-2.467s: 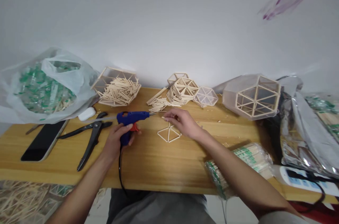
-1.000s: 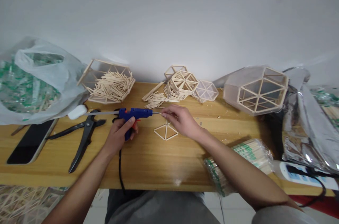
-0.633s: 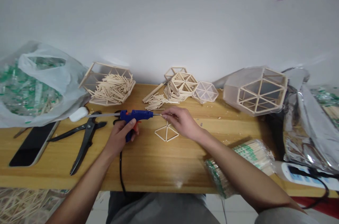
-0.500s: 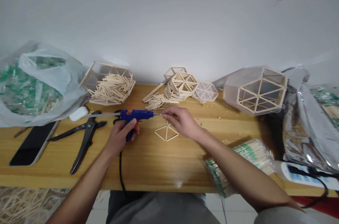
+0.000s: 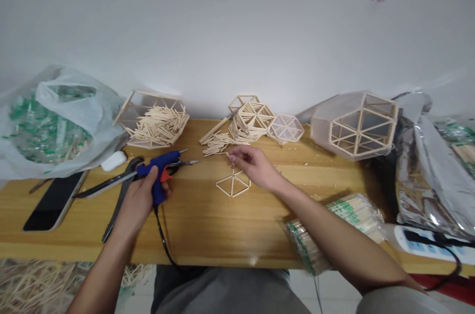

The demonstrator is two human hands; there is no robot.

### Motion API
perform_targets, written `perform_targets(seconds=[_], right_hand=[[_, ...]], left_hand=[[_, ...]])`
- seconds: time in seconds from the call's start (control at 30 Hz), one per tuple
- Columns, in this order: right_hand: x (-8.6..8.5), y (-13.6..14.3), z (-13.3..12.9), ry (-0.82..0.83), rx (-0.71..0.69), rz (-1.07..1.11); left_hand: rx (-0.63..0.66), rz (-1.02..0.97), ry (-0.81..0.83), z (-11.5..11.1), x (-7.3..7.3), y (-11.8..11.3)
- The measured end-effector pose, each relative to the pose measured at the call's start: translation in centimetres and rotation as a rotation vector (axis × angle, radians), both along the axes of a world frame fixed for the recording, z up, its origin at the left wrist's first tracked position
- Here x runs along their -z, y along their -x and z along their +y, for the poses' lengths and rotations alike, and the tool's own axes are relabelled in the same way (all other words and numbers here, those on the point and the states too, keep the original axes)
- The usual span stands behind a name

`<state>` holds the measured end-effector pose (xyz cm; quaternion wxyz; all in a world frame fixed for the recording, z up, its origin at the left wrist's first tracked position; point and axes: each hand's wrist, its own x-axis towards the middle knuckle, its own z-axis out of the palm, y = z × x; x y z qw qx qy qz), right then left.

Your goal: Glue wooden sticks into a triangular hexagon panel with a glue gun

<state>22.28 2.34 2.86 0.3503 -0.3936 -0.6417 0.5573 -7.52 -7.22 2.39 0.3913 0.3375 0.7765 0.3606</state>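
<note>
My left hand [image 5: 143, 191] is wrapped round a blue hot glue gun [image 5: 159, 165] with a red trigger, its nozzle tilted up to the right. A clear glue stick [image 5: 111, 185] sticks out of its back end. In a pinch, my right hand [image 5: 252, 166] holds a short wooden stick [image 5: 227, 154], mostly hidden by the fingers. Just below that hand lies a small flat frame of glued wooden sticks [image 5: 232, 186] on the table. Pliers-like cutters [image 5: 124, 200] with black handles rest beneath the glue gun.
A pile of short sticks [image 5: 158, 126] fills a wooden frame at the back left. More sticks [image 5: 218, 143] and finished frames [image 5: 256, 116] stand by the wall. A large covered frame [image 5: 356, 128], wrapped skewers [image 5: 349, 217] and a power strip [image 5: 434, 244] are at right, a phone [image 5: 55, 201] at left.
My left hand has drawn the glue gun left and down, away from the stick, tilting the nozzle upward. My right hand stays almost in place, still pinching the stick.
</note>
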Motion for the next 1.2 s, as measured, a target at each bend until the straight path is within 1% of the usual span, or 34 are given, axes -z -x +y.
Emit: perform_targets(seconds=[0.03,0.1,0.2,0.3,0.4,0.5,0.57,0.63,0.7,0.77,0.8,0.87,0.93,0.97,1.0,1.1,1.2], right_hand=[[-0.1,0.0,0.0,0.050,-0.019,0.042],[-0.3,0.0,0.1,0.154,-0.054,0.117],[-0.8,-0.1,0.1,0.268,-0.075,0.187],[-1.1,-0.1,0.1,0.317,-0.084,0.221],[-1.1,0.0,0.0,0.384,-0.114,0.261],[-1.0,0.1,-0.1,0.420,-0.146,0.287],[-1.0,0.0,-0.1,0.422,-0.153,0.301],[-1.0,0.0,-0.1,0.425,-0.154,0.320],[-1.1,0.0,-0.2,0.420,-0.161,0.330],[-1.2,0.0,-0.2,0.397,-0.168,0.322],[-1.3,0.0,-0.1,0.381,-0.167,0.313],[-1.4,0.0,-0.1,0.351,-0.159,0.295],[-1.5,0.0,-0.1,0.334,-0.147,0.282],[-1.5,0.0,-0.1,0.329,-0.145,0.276],[-1.5,0.0,-0.1,0.325,-0.142,0.272],[-1.6,0.1,-0.2,0.322,-0.146,0.262],[-1.6,0.1,0.0,0.329,-0.150,0.261]], left_hand=[[0.030,0.088,0.046,0.0,-0.1,0.3],[0.129,0.284,0.157,0.2,-0.6,0.6],[0.274,0.518,0.285,0.7,-1.6,0.4],[0.326,0.658,0.306,0.9,-2.4,-0.3],[0.371,0.829,0.344,1.0,-2.6,-1.1],[0.414,0.921,0.423,1.0,-2.7,-1.8],[0.443,0.959,0.438,1.0,-3.0,-2.0],[0.460,0.981,0.438,1.0,-3.5,-2.1],[0.446,0.999,0.430,1.0,-4.3,-2.0],[0.392,1.046,0.375,0.9,-5.2,-2.2],[0.358,1.067,0.304,0.8,-5.5,-2.5],[0.334,1.020,0.066,0.7,-5.9,-3.7],[0.411,0.811,-0.222,0.8,-5.8,-5.3],[0.469,0.686,-0.329,0.9,-5.6,-6.3],[0.522,0.582,-0.401,1.0,-5.4,-7.2],[0.628,0.390,-0.487,1.8,-4.8,-9.4],[0.635,0.288,-0.506,2.7,-4.6,-10.3]])
